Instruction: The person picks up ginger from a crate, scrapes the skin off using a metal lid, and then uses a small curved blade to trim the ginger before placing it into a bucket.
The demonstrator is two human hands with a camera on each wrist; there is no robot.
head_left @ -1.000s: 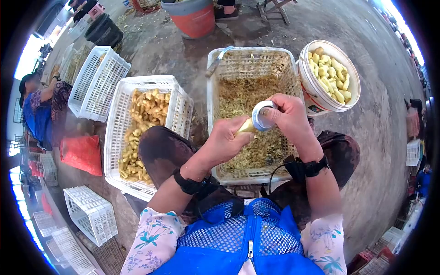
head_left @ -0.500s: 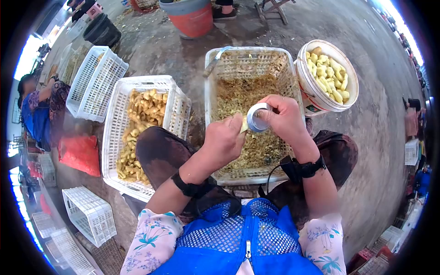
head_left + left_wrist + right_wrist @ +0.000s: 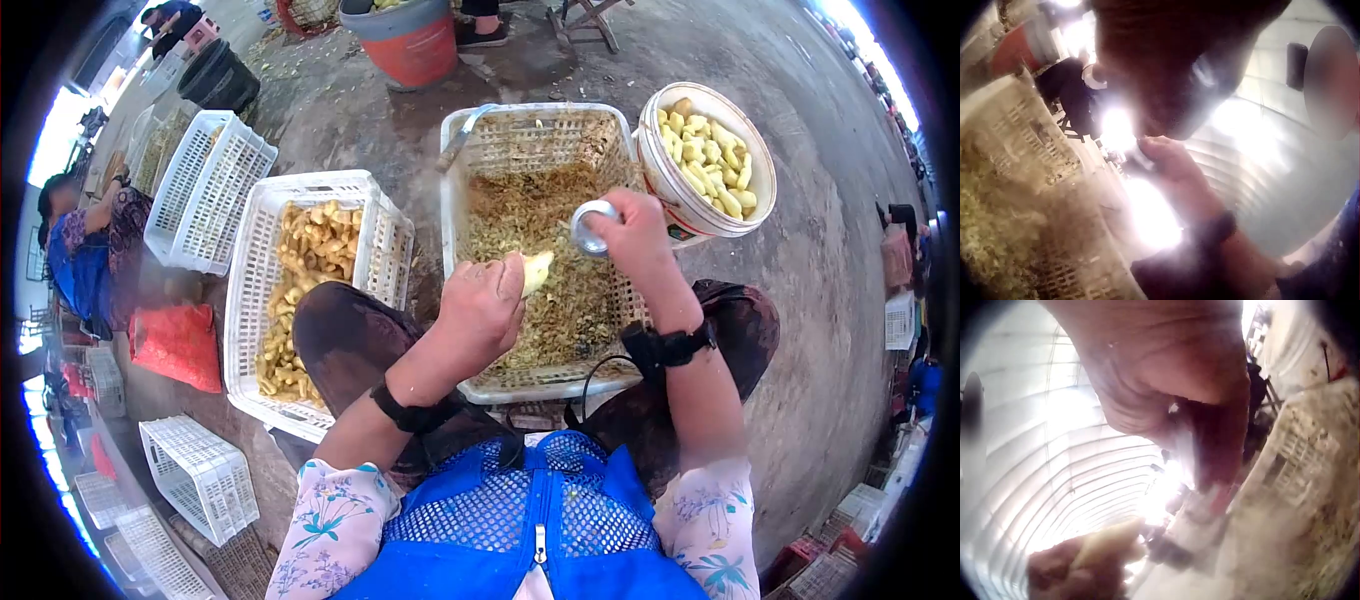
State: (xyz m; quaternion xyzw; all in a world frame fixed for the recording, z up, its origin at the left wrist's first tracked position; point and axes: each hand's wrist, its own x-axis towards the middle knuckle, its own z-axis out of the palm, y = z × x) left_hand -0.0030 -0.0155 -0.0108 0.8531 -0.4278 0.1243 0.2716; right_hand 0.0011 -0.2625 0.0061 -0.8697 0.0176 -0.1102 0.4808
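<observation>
My left hand grips a pale yellow piece of ginger, whose peeled end juts out past the thumb. In my right hand is a silvery ring-shaped tool, pinched between thumb and fingers. A gap separates the ring from the ginger. Both hands are above a white plastic crate with peel scraps in it. From the right wrist view, the ginger appears low beside the right hand. The left hand is dark against glare in the left wrist view, its ginger hidden.
On the left, a white crate holds ginger roots. A white bucket of peeled ginger stands at the right. A long narrow tool lies over the middle crate's corner. Another person sits far left.
The ring tool was against the ginger; my right hand has drawn it away to the upper right. The left hand keeps its grip, and more of the ginger's end shows than half a second ago.
</observation>
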